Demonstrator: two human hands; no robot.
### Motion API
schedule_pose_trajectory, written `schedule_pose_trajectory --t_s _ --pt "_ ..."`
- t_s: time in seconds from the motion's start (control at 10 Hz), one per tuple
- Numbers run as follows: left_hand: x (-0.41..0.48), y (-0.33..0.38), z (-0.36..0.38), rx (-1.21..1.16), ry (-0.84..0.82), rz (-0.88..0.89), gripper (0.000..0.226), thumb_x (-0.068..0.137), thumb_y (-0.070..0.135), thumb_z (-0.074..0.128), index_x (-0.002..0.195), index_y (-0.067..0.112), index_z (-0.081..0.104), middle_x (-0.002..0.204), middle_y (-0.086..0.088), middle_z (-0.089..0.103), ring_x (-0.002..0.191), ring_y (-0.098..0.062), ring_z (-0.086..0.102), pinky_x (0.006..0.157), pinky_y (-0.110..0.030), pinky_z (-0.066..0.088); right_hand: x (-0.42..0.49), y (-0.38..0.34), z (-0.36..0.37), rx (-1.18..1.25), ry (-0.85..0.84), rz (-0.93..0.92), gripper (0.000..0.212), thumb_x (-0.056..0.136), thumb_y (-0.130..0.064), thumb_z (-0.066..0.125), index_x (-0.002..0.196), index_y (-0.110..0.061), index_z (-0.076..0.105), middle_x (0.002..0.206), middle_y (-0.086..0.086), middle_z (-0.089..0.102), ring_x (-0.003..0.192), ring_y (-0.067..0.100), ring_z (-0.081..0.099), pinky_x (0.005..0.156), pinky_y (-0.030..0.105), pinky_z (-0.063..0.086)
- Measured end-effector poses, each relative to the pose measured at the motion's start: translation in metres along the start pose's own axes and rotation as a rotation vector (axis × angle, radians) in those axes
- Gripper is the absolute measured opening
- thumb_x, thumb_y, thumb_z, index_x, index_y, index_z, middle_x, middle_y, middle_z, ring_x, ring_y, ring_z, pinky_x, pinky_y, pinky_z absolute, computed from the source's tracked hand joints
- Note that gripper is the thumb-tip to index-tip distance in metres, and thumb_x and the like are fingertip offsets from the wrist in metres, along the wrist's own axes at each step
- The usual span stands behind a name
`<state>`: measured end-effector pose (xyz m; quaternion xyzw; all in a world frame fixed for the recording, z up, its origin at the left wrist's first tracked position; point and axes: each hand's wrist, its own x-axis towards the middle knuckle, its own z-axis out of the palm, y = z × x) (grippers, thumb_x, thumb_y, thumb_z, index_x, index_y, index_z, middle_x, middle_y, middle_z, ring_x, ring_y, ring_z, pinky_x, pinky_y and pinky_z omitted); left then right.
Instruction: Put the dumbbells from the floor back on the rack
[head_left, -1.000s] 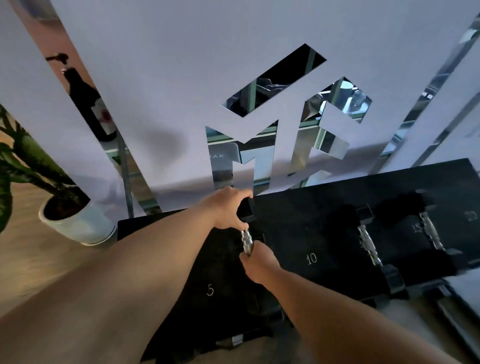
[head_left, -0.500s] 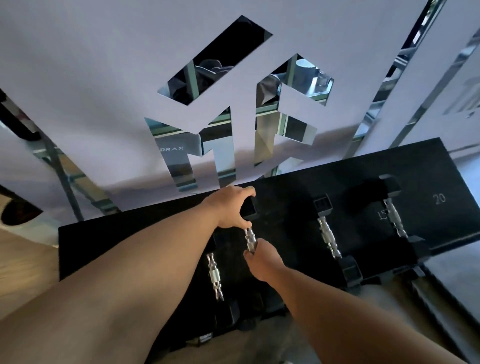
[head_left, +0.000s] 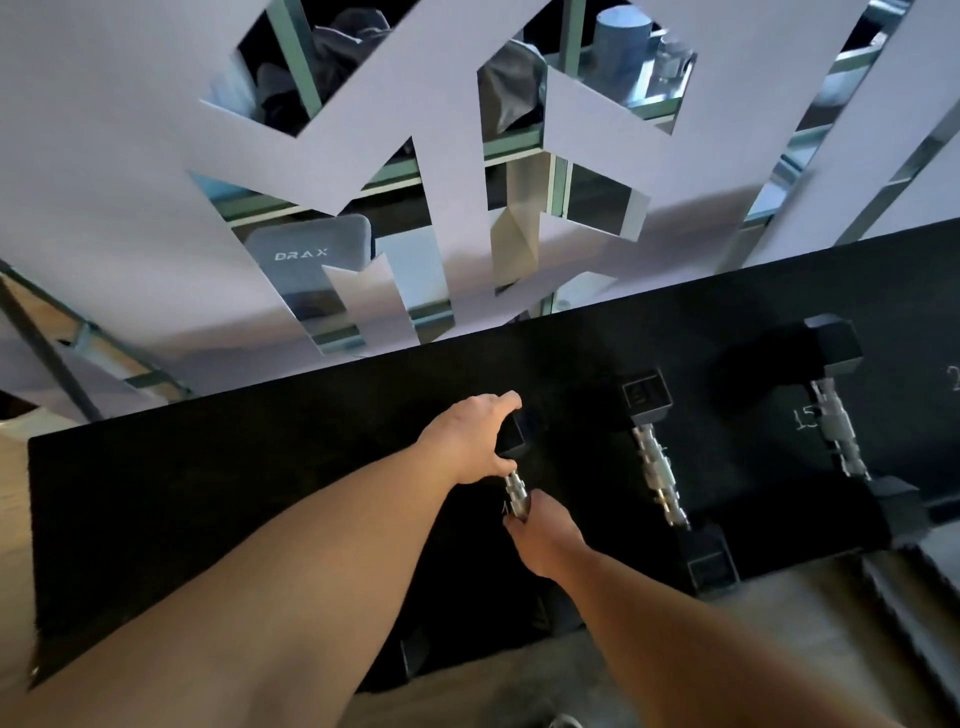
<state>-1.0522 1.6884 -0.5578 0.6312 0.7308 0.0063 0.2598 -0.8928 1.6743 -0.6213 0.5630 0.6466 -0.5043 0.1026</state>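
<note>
Already on the rack (head_left: 208, 499), the dumbbell (head_left: 515, 491) lies under both hands: the left hand (head_left: 470, 441) cups its far black head, the grip clasping that head, while the right hand (head_left: 545, 532) wraps the near end of the chrome handle, grip clenched around it. If either hand lets go unevenly the weight could roll and pinch fingers against the rack, or knock into the next dumbbell (head_left: 657, 473) just to the right. Further right another dumbbell (head_left: 836, 431) rests by the chalked 15; it looks safely apart

The view has swung right and nearer; the plant pot has left it.
</note>
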Motion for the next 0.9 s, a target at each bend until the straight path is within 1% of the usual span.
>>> schedule_pose_trajectory --t_s 0.1,0.2,0.3,0.4,0.5,0.6,0.7,0.8,0.9 --pt "0.002 -0.004 0.01 0.004 -0.004 0.004 0.075 0.084 0.037 0.082 0.148 0.029 0.042 0.144 0.002 0.055 0.125 -0.022 0.057 0.099 -0.042 0.053 0.008 0.009 0.005 0.002 -0.024 -0.004 0.012 0.102 -0.031 0.057 0.104 -0.02 0.051 0.086 -0.004 0.056 0.067 0.008 0.053 0.052 0.022 0.038" --pt "0.001 -0.01 0.012 0.019 0.009 0.016 0.081 0.087 0.041 0.079 0.154 0.029 0.037 0.157 0.003 0.046 0.139 -0.023 0.048 0.107 -0.043 0.048 0.011 0.011 0.007 0.029 -0.023 -0.017 0.013 0.103 -0.03 0.056 0.108 -0.019 0.053 0.087 -0.003 0.058 0.066 0.008 0.055 0.051 0.021 0.039" --pt "0.0 -0.01 0.014 0.014 0.004 0.004 0.083 0.088 0.041 0.078 0.157 0.029 0.033 0.16 0.003 0.042 0.143 -0.022 0.044 0.11 -0.043 0.047 0.01 0.012 0.007 0.034 -0.021 -0.024 0.015 0.102 -0.03 0.057 0.111 -0.019 0.053 0.087 -0.003 0.058 0.067 0.009 0.057 0.051 0.022 0.041" --pt "-0.005 -0.008 0.02 0.002 0.007 -0.019 0.086 0.089 0.042 0.077 0.159 0.03 0.029 0.164 0.002 0.037 0.147 -0.022 0.039 0.111 -0.042 0.045 0.008 0.014 0.007 0.036 -0.019 -0.013 0.022 0.1 -0.032 0.059 0.116 -0.018 0.052 0.09 -0.002 0.059 0.069 0.011 0.059 0.053 0.024 0.044" --pt "-0.011 -0.006 0.023 0.008 0.015 -0.028 0.087 0.091 0.043 0.075 0.161 0.031 0.026 0.165 0.002 0.035 0.148 -0.022 0.037 0.112 -0.041 0.042 0.006 0.016 0.008 0.016 -0.016 -0.014 0.033 0.099 -0.033 0.062 0.125 -0.016 0.051 0.091 -0.002 0.058 0.071 0.011 0.059 0.053 0.024 0.043" --pt "-0.02 -0.007 0.023 0.003 0.029 -0.056 0.091 0.092 0.042 0.074 0.164 0.033 0.019 0.166 0.001 0.033 0.149 -0.022 0.036 0.113 -0.04 0.041 0.0 0.017 0.001 0.024 -0.007 -0.032 0.048 0.098 -0.033 0.064 0.138 -0.015 0.046 0.095 -0.003 0.057 0.07 0.009 0.057 0.052 0.024 0.042" --pt "-0.035 -0.002 0.017 0.005 0.048 -0.076 0.091 0.092 0.044 0.073 0.164 0.032 0.019 0.165 0.002 0.033 0.148 -0.022 0.037 0.112 -0.04 0.042 -0.014 0.018 -0.001 0.051 0.019 -0.029 0.053 0.099 -0.032 0.062 0.145 -0.017 0.042 0.091 -0.006 0.057 0.068 0.009 0.059 0.05 0.023 0.042" --pt "-0.066 0.006 0.001 0.051 0.13 -0.081 0.083 0.092 0.045 0.072 0.161 0.03 0.028 0.161 0.002 0.04 0.142 -0.021 0.045 0.104 -0.039 0.048 -0.044 0.016 -0.006 0.085 0.076 -0.072 0.043 0.098 -0.03 0.061 0.138 -0.021 0.047 0.09 -0.004 0.063 0.067 0.012 0.063 0.051 0.027 0.05" --pt "-0.088 0.006 -0.007 0.075 0.179 -0.067 0.074 0.093 0.045 0.071 0.156 0.029 0.036 0.154 0.002 0.049 0.135 -0.021 0.051 0.099 -0.039 0.051 -0.063 0.012 -0.008 0.079 0.133 -0.104 0.038 0.098 -0.03 0.062 0.133 -0.022 0.051 0.097 -0.005 0.065 0.076 0.014 0.068 0.065 0.034 0.061"
